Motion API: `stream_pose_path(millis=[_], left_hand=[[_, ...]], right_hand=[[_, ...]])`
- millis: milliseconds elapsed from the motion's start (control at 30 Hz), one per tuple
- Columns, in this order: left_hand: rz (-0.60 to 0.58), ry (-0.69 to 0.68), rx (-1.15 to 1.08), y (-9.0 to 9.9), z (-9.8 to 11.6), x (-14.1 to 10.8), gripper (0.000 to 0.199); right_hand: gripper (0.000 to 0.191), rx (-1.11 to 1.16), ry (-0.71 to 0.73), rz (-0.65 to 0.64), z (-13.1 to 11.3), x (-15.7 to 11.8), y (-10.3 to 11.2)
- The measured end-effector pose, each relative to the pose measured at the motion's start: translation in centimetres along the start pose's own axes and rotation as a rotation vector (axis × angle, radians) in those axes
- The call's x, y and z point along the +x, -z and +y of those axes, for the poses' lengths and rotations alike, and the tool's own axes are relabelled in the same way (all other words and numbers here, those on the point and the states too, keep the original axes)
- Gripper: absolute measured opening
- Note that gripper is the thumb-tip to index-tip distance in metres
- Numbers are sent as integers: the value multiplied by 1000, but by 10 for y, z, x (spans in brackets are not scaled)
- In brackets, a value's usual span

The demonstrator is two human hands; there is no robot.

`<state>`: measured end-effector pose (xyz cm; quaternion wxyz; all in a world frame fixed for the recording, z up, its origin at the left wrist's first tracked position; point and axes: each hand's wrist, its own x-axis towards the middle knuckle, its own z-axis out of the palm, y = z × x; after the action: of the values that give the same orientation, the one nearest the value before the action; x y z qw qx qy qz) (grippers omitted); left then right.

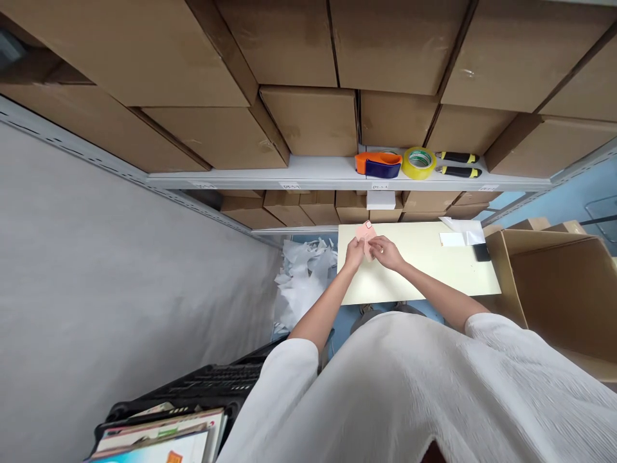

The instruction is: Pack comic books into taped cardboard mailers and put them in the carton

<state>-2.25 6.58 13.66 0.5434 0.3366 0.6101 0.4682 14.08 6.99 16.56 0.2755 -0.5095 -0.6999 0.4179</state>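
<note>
Over the left end of a pale yellow table point(424, 276), a small flat pink item point(366, 231) is held up between both hands. It looks like a thin card or packet with a small red-and-white mark at its top corner; its exact kind is too small to make out. My left hand point(355, 253) pinches its left edge, fingers closed. My right hand point(386, 252) is closed on its lower right side, with fingertips against the surface.
A shelf ahead bears cardboard boxes point(308, 122), an orange tape dispenser point(378, 164), yellow tape point(419, 163) and two knives point(457, 172). White paper scraps point(303, 276) lie left. An open carton point(559, 289) stands right. A black crate point(202, 386) with printed booklets is lower left.
</note>
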Motion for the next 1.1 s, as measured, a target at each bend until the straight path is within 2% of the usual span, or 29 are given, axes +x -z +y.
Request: stream_pose_path(millis=[167,267,400,567,700,733,900,1000,1100], left_hand=[[43,56,-40,11,-3,7,33],[49,89,-89,15,-3,11,32],[8,90,-95,17,-4,16,34],[-19,68,-65,16,-6,22,30],[113,43,17,19,-5,18,24],[112,51,19,20,-5,15,26],[-146,128,-135,16,-5,-3,34],[-163,93,-168,15,-7,-6,42],[-142,49,-111,20,-13,0,47]], right_hand=[[36,61,-247,112,18,11,10],[32,213,-381,58,21,13,13],[22,326,-414,19,16,9,15],[22,354,-454,41,5,9,20],[22,287,-435,116,-4,12,19],[21,247,-424,132,-6,12,17],[11,27,-257,110,-16,4,-1],[15,-123,-92,53,-20,-4,-15],[19,-196,30,-17,-19,-8,-25]])
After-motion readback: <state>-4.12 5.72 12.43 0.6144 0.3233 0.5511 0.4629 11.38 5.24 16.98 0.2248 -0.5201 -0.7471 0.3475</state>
